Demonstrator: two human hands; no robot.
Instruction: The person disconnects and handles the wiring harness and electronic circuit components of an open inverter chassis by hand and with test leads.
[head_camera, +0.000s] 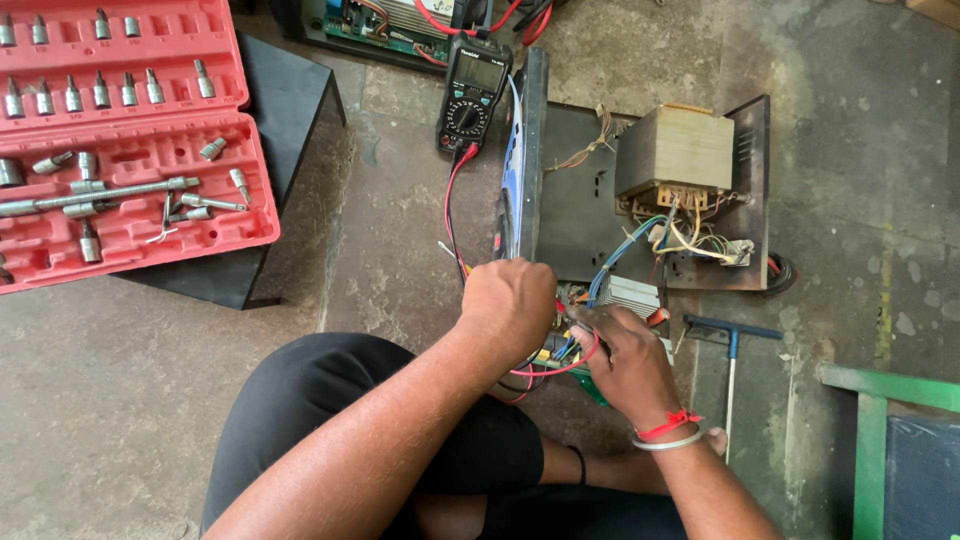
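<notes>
Left hand (512, 305) fisted over red wire (572, 368), right hand (625, 355) fingers beside (touching it)

A black handheld multimeter (471, 92) lies on the concrete floor (130, 400) at the top centre, its small rectangular grey-green screen (480, 72) above a round dial. At upper left an open red plastic socket-set case (130, 130) rests on a black box (290, 110).
</notes>
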